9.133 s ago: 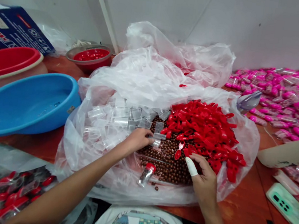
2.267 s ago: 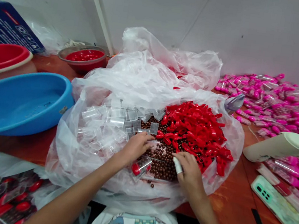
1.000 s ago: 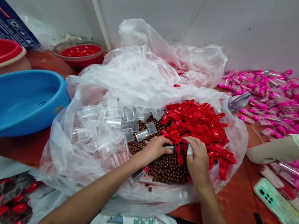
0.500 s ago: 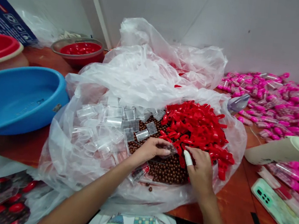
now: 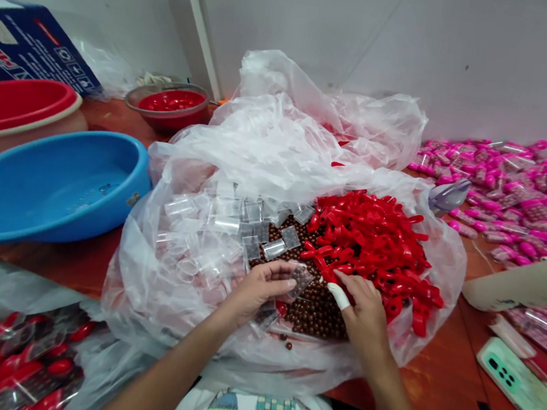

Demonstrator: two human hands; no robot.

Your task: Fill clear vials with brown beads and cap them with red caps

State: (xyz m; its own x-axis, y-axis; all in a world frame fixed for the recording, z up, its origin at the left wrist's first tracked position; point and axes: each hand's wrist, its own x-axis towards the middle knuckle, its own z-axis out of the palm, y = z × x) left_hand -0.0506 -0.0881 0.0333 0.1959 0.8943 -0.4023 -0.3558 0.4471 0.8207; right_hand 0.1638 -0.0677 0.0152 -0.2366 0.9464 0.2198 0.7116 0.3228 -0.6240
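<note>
My left hand (image 5: 261, 289) pinches a clear plastic tube (image 5: 300, 281) over a heap of small brown balls (image 5: 317, 312). To its right, my right hand (image 5: 364, 311), with a white wrap (image 5: 339, 296) on one digit, has its fingertips closed on a red plastic piece (image 5: 329, 275) at the edge of the red pile. That pile of red plastic pieces (image 5: 374, 238) lies on the right of the spread clear plastic bag (image 5: 140, 295). On its left are many loose clear tubes (image 5: 225, 224). Just below my left hand, another clear tube is partly hidden.
A blue basin (image 5: 132, 166) and a red basin (image 5: 60, 96) stand left. Lower left, a bag holds red-ended filled tubes (image 5: 21, 360). On the right are pink-ended filled tubes (image 5: 530, 205), a pale cylinder (image 5: 525, 285) and a phone (image 5: 525, 393). A purple scoop (image 5: 449, 196) rests behind.
The view has shifted, so everything sits farther right. My left hand has drawn slightly away from my right with the clear tube. My right hand stays at the red pile's edge.
</note>
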